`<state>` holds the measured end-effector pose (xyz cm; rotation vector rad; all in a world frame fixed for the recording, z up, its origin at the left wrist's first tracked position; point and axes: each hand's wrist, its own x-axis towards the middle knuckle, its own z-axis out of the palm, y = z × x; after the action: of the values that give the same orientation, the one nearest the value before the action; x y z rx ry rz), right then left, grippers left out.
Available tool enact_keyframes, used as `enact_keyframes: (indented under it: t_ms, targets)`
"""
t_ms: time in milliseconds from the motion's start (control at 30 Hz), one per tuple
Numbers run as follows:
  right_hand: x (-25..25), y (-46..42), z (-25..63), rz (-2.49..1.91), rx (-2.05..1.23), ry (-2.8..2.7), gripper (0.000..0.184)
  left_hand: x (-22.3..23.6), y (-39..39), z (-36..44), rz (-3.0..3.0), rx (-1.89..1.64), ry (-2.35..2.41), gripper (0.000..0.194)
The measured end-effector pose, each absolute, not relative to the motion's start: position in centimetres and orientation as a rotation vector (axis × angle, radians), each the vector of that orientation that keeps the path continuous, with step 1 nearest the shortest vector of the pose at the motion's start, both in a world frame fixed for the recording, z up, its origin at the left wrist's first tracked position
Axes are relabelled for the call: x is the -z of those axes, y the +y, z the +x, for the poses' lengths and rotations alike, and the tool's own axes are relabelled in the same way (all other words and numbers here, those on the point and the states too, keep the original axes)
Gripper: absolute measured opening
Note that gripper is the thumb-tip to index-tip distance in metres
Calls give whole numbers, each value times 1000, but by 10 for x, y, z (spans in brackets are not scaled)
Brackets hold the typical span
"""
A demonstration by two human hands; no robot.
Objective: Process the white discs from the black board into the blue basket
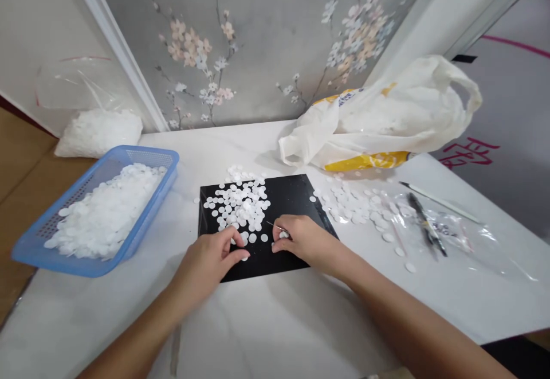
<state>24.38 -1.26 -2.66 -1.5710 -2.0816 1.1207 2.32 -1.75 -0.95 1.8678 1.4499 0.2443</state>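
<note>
A black rectangular mat lies on the table, with a loose heap of small round white discs over its left half. My left hand rests at the mat's lower left, thumb and index finger curled around a white disc by the fingertips. Over the mat's right half, my right hand is closed on a thin pointed metal tool, whose tip points left towards the heap. White discs also show between the right fingers; how they are held is partly hidden.
On the left stands a blue basket full of white discs, with a clear bag of white pieces behind it. A white plastic bag lies at the back right. More discs, a black pen and clear plastic bags lie to the right.
</note>
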Motion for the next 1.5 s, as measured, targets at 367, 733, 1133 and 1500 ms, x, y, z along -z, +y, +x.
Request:
enact_keyframes:
  t_ms: [367, 733, 1133, 1500]
  targets:
    - [26, -10, 251, -1282, -1700, -1410, 20, 11, -24, 26, 1979, -141, 1400, 12]
    - [29, -11, 237, -1497, -1152, -1926, 7, 11, -11, 20, 1281, -591, 1195, 10]
    - [14, -22, 227, -1314, -1592, -1535, 25, 12, -29, 40, 1772, -360, 1318, 21]
    - [19, -26, 224, -899, -2118, -1102, 32, 9, -25, 33, 1379, -472, 960, 41]
